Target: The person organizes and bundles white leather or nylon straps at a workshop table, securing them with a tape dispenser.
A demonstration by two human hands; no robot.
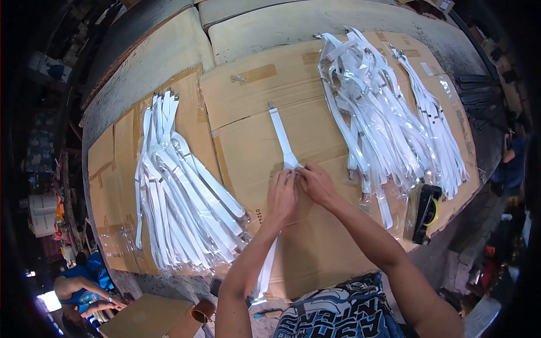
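Note:
A white strap [278, 129] with a metal clip at its far end lies on the brown cardboard [242, 141], widening into a Y-shaped joint near my hands. My left hand [283, 194] is closed on the strap at this joint, its fingertips pressed down. Right beside it, my right hand [316, 183] pinches the other side of the same joint. The strap's lower end [267, 270] hangs toward the table's front edge, partly behind my left forearm. Where exactly the fingertips grip is partly hidden.
Bundled white straps [180, 203] in clear plastic lie at the left. A larger wrapped pile [372, 107] and another bundle [437, 124] are at the right. A black tape dispenser [425, 214] stands near the right front edge. Another person [84, 287] is at the lower left.

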